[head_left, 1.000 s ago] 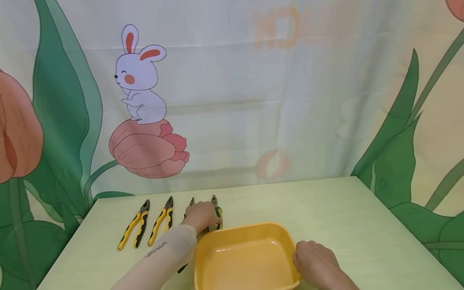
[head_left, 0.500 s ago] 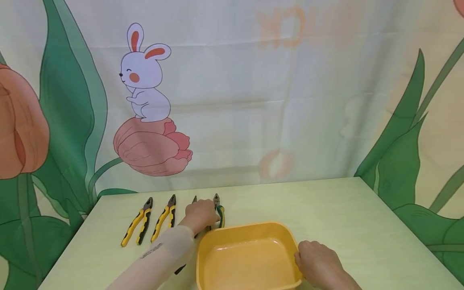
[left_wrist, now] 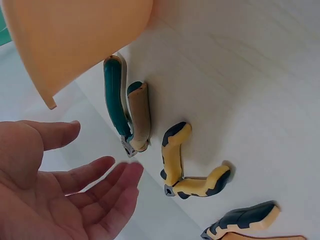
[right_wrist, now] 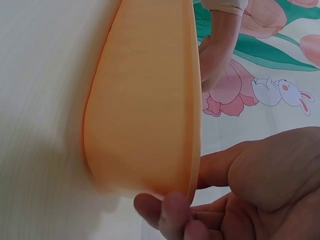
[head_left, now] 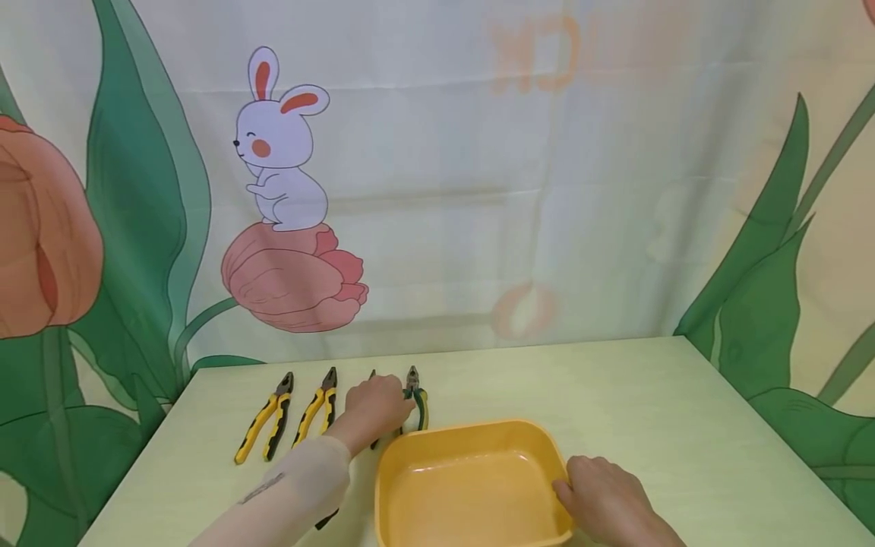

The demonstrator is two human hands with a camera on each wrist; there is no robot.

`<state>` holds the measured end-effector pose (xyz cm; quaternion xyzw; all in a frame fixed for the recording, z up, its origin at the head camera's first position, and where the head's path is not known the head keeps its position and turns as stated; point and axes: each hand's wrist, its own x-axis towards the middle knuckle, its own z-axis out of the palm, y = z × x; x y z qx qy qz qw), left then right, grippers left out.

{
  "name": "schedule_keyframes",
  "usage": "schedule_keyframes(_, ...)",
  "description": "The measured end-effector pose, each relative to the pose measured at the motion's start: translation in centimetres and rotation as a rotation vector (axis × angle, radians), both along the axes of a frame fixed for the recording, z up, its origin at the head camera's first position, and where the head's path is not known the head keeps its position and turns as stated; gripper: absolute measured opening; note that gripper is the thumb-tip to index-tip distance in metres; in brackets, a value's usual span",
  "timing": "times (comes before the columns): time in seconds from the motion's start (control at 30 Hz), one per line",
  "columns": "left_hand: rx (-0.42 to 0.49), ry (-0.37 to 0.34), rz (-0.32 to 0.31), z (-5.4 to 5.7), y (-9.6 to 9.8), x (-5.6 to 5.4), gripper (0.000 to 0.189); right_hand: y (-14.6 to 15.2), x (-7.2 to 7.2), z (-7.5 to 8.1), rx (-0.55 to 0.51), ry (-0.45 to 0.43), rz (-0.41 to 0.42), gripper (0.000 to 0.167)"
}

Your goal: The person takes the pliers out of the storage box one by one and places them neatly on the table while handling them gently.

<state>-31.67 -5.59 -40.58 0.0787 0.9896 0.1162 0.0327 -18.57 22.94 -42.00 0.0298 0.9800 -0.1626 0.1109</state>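
My left hand (head_left: 378, 406) hovers over the back of the table, behind the yellow plastic basin (head_left: 472, 494). Its fingers are loosely extended and hold nothing in the left wrist view. Beside the fingertips lie green-handled pliers (left_wrist: 116, 97), with their head and right handle visible in the head view. The hand partly covers another pair of pliers (head_left: 372, 374). My right hand (head_left: 608, 494) grips the basin's right rim, thumb on the inside and fingers on the outer wall (right_wrist: 140, 100).
Two pairs of yellow-and-black pliers, one at far left (head_left: 266, 418) and one beside it (head_left: 318, 406), lie on the pale green table (head_left: 615, 395). A dark tip (head_left: 326, 520) pokes out by my left forearm. A printed curtain (head_left: 437, 190) hangs behind.
My left hand has drawn slightly left, uncovering more of the green-handled pliers. The whole head view has shifted a little. My right hand keeps its grip on the basin's rim.
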Motion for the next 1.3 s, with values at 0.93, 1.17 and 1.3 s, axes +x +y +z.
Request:
schedule_keyframes(0.93,0.145,0.153,-0.083,0.5,-4.0,5.8,0.055,0.8,-0.2,-0.3,-0.189,0.135,0.156,0.061)
schedule_keyframes(1.17,0.142,0.175,-0.112,0.3,-4.6,7.0,0.059,0.9,-0.3,-0.5,-0.172,0.183,0.192,0.063)
schedule_keyframes(1.3,0.146,0.172,-0.127,0.2,-4.9,7.7,0.059,1.1,-0.2,-0.7,-0.163,0.242,0.243,0.062)
